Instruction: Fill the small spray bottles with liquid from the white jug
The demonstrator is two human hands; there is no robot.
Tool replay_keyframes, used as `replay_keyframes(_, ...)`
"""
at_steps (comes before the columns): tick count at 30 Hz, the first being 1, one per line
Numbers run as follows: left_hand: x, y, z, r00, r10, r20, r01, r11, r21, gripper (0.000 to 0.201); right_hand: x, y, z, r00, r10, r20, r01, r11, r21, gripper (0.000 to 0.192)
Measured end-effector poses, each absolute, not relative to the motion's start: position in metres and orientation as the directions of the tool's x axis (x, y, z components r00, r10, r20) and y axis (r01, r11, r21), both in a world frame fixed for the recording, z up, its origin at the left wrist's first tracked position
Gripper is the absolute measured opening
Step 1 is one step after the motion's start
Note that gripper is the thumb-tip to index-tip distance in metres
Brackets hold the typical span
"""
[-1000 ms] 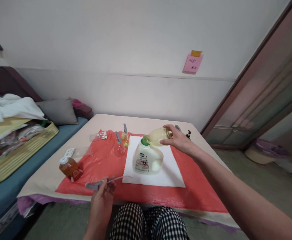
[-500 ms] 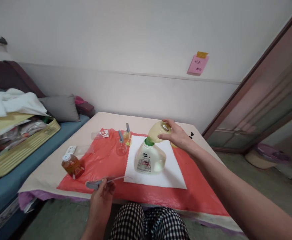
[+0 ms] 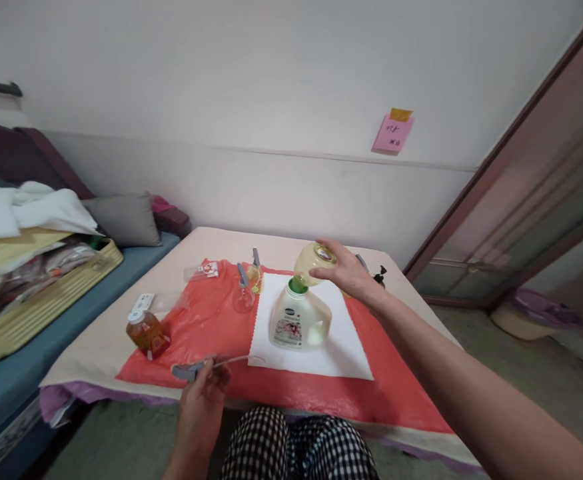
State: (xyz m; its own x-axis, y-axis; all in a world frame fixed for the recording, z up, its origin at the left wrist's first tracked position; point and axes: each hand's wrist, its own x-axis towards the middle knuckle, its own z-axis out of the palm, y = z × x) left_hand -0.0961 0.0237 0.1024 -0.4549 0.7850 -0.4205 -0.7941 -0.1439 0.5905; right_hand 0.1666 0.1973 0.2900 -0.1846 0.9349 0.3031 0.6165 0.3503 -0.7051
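Note:
My right hand grips a clear rounded bottle, tipped so its neck points down at the green mouth of a large pale jug. The jug stands upright on a white sheet. Whether liquid runs between them I cannot make out. Near the table's front edge, my left hand is closed round a grey pump head, whose thin clear tube reaches right over the sheet. Two clear pump bottles stand left of the jug, the nearer one pinkish against the cloth, the farther one yellowish.
A jar of amber liquid with a white cap sits at the left on the red cover. Behind my right wrist is a black pump top. A bed adjoins the left; a pink note hangs on the wall.
The bottle in my right hand has shifted slightly left and tips more steeply over the jug's mouth. My left hand keeps hold of the pump head. The view has moved a little.

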Motion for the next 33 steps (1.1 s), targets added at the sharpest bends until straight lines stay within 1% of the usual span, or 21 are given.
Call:
replay_keyframes(3, -0.093, 0.024, 0.110, -0.460, 0.775, -0.433, -0.795, -0.142, 0.590, 0.012, 0.170, 0.194, 0.286, -0.175, 0.936, 0.307, 0.586, 0.349, -0.731, 0.073)
replay_keyframes(5, -0.091, 0.024, 0.114, -0.451, 0.784, -0.426, -0.798, -0.140, 0.586, 0.012, 0.174, 0.189, 0.281, -0.143, 0.938, 0.317, 0.540, 0.342, -0.769, 0.074)
replay_keyframes(7, -0.089, 0.023, 0.118, -0.438, 0.794, -0.421, -0.805, -0.138, 0.577, 0.013, 0.179, 0.182, 0.271, -0.077, 0.941, 0.331, 0.453, 0.328, -0.829, 0.078)
replay_keyframes(9, -0.086, 0.022, 0.122, -0.438, 0.791, -0.427, -0.807, -0.137, 0.575, 0.014, 0.184, 0.172, 0.257, 0.018, 0.949, 0.314, 0.344, 0.289, -0.894, 0.084)
replay_keyframes(11, -0.083, 0.020, 0.128, -0.439, 0.790, -0.429, -0.806, -0.135, 0.577, 0.016, 0.190, 0.162, 0.240, 0.124, 0.961, 0.248, 0.218, 0.218, -0.951, 0.087)
replay_keyframes(12, -0.081, 0.019, 0.131, -0.438, 0.791, -0.427, -0.804, -0.132, 0.580, 0.016, 0.192, 0.158, 0.231, 0.176, 0.968, 0.180, 0.108, 0.162, -0.981, 0.084)
replay_keyframes(13, -0.078, 0.019, 0.134, -0.436, 0.794, -0.423, -0.802, -0.129, 0.584, 0.017, 0.195, 0.153, 0.223, 0.212, 0.974, 0.083, -0.039, 0.094, -0.995, 0.079)
replay_keyframes(14, -0.076, 0.018, 0.138, -0.433, 0.798, -0.419, -0.800, -0.126, 0.587, 0.017, 0.198, 0.150, 0.215, 0.218, 0.975, -0.031, -0.200, 0.014, -0.980, 0.071)
replay_keyframes(15, -0.073, 0.017, 0.143, -0.431, 0.802, -0.413, -0.797, -0.124, 0.590, 0.018, 0.200, 0.146, 0.208, 0.196, 0.969, -0.147, -0.348, -0.071, -0.935, 0.061)
replay_keyframes(16, -0.070, 0.017, 0.148, -0.427, 0.808, -0.406, -0.797, -0.124, 0.592, 0.018, 0.202, 0.143, 0.201, 0.153, 0.956, -0.252, -0.462, -0.156, -0.873, 0.049)
replay_keyframes(17, -0.067, 0.018, 0.154, -0.421, 0.816, -0.396, -0.797, -0.124, 0.591, 0.018, 0.204, 0.139, 0.196, 0.105, 0.935, -0.338, -0.532, -0.235, -0.813, 0.038)
replay_keyframes(19, -0.061, 0.020, 0.167, -0.405, 0.835, -0.373, -0.802, -0.129, 0.583, 0.018, 0.206, 0.129, 0.189, 0.027, 0.891, -0.452, -0.583, -0.354, -0.732, 0.023)
replay_keyframes(21, -0.055, 0.022, 0.183, -0.391, 0.855, -0.341, -0.811, -0.146, 0.566, 0.017, 0.205, 0.116, 0.183, -0.047, 0.856, -0.515, -0.622, -0.429, -0.655, 0.020)
replay_keyframes(23, -0.049, 0.025, 0.198, -0.377, 0.875, -0.302, -0.823, -0.166, 0.544, 0.015, 0.203, 0.099, 0.178, -0.139, 0.838, -0.528, -0.673, -0.471, -0.570, 0.025)
replay_keyframes(26, -0.043, 0.025, 0.220, -0.363, 0.899, -0.247, -0.833, -0.194, 0.519, 0.014, 0.199, 0.073, 0.171, -0.261, 0.829, -0.494, -0.733, -0.503, -0.457, 0.031)
replay_keyframes(27, -0.041, 0.025, 0.226, -0.369, 0.900, -0.233, -0.831, -0.207, 0.516, 0.014, 0.199, 0.067, 0.170, -0.281, 0.832, -0.478, -0.739, -0.505, -0.446, 0.031)
replay_keyframes(30, -0.036, 0.022, 0.238, -0.390, 0.897, -0.209, -0.825, -0.238, 0.513, 0.017, 0.198, 0.052, 0.171, -0.296, 0.857, -0.422, -0.735, -0.487, -0.472, 0.029)
replay_keyframes(33, -0.033, 0.018, 0.241, -0.374, 0.900, -0.225, -0.833, -0.220, 0.507, 0.019, 0.199, 0.043, 0.176, -0.305, 0.877, -0.371, -0.742, -0.463, -0.484, 0.028)
